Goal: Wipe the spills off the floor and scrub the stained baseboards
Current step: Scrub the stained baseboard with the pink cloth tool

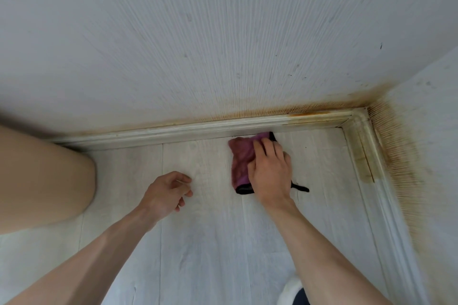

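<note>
A purple cloth (241, 159) with black trim lies flat on the pale plank floor (213, 242), its far end touching the white baseboard (173, 131). My right hand (270, 171) lies on top of the cloth, fingers spread and pressing it down. My left hand (167, 192) hovers just over the floor to the left, fingers loosely curled, holding nothing. Orange-brown stains run along the baseboard's top edge toward the corner (359, 112) and down the right-hand baseboard (364, 156).
My bare knee (44, 176) sits at the left, close to the wall. The textured white wall (223, 44) fills the upper view, with rust-coloured staining near the corner. A white and dark object (295, 291) shows at the bottom edge.
</note>
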